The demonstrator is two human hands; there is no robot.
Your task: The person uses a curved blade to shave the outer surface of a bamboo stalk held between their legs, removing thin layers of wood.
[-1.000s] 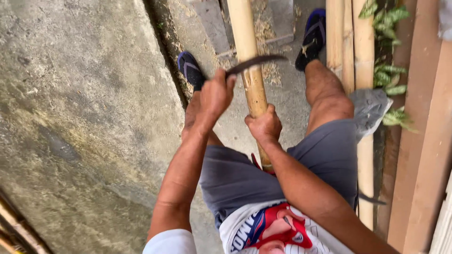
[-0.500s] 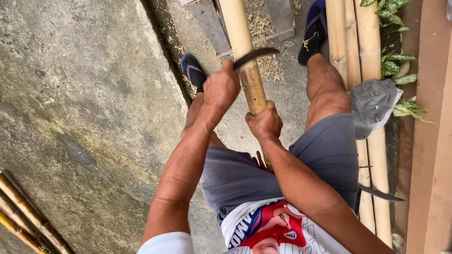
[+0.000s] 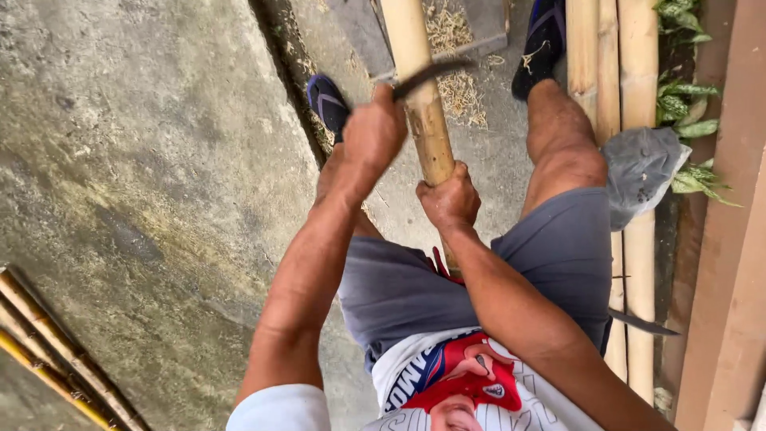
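Bamboo pole (image 3: 419,88) runs from the upper middle of the frame down between the person's knees, its near end hidden behind the right hand (image 3: 451,199). That hand is clamped around the pole just above the lap of the grey shorts (image 3: 558,239) and holds it steady.

The left hand (image 3: 373,132), a little higher and to the left, is closed tight on the handle of a dark curved knife (image 3: 431,72). The blade crosses the pole and seems to lie against its surface, though motion blur hides the exact contact.

By the look of it, this is a shaving stroke on the pole's skin. A further stroke would call for a firm hold below and for the edge to travel away from the gripping fingers.

Pale shavings (image 3: 456,92) lie on the concrete floor (image 3: 144,160) beside the pole, near a flat grey board (image 3: 359,32). A blue sandal (image 3: 327,100) sits left of the pole and a dark one (image 3: 546,40) to its right.

Further right lie more thick bamboo poles (image 3: 638,64), a grey cloth (image 3: 638,172), green leaves (image 3: 686,104), a second blade (image 3: 642,323) and a wooden plank (image 3: 734,239). Thin canes (image 3: 48,351) lie at the lower left.
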